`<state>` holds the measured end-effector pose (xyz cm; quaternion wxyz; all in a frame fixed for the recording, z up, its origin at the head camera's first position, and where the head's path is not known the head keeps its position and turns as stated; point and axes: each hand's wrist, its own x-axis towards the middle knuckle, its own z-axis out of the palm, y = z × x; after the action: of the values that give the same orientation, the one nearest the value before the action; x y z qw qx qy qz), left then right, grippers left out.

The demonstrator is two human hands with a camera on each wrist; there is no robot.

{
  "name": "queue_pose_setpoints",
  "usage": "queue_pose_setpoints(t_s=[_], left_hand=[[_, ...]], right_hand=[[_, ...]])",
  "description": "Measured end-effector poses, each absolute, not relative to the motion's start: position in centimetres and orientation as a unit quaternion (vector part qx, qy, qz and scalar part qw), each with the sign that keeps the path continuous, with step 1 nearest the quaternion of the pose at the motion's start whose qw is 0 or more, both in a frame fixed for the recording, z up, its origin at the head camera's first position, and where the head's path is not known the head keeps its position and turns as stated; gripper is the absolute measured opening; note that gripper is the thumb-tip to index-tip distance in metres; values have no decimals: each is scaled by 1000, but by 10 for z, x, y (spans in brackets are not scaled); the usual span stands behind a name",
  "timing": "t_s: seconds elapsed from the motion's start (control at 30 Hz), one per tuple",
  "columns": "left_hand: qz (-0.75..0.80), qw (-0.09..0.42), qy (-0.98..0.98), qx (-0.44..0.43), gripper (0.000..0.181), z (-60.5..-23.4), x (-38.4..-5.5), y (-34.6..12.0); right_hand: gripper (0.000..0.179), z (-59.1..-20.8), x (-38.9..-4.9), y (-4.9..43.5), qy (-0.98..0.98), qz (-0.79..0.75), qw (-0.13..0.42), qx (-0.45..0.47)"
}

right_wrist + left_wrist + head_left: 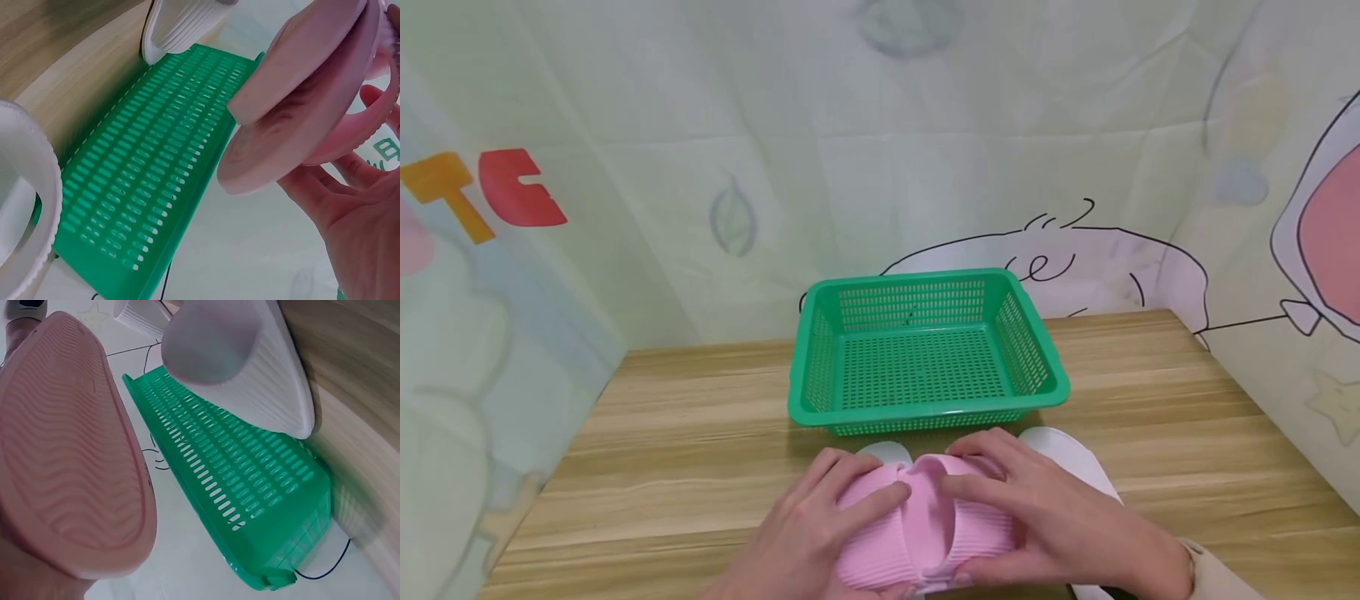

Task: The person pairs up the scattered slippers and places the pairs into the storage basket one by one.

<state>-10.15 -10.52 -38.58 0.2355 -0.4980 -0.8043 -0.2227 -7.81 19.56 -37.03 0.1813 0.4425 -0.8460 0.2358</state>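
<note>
A pair of pink slippers [880, 546] with ribbed straps is held close together above the front of the table. My left hand [820, 525] grips the left slipper, its fingers bent over the strap. On the other side my right hand [1052, 512] grips the right one, thumb low and fingers over the top. The wavy pink sole [69, 444] fills the side of the left wrist view. In the right wrist view the two soles lie against each other at an angle. Below and behind them, white slippers [1067, 457] rest on the table, partly hidden by my hands.
A green plastic basket [925, 408] with slotted walls and nothing in it stands at the back of the wooden table [700, 442]. Printed cloth [790, 167] hangs close behind the table and along its sides.
</note>
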Motion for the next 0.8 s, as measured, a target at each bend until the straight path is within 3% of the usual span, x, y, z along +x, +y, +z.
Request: queue_pose_setpoints(t_s=[0.43,0.8], left_hand=[[-228,242,-817,-471,90,-387,-101,-103],[-211,202,-861,-417,84,-384,-108,-129]], right_hand=[[65,-368,-84,201,-820,233,222,473],[59,-362,-84,212,-845,208,236,433]])
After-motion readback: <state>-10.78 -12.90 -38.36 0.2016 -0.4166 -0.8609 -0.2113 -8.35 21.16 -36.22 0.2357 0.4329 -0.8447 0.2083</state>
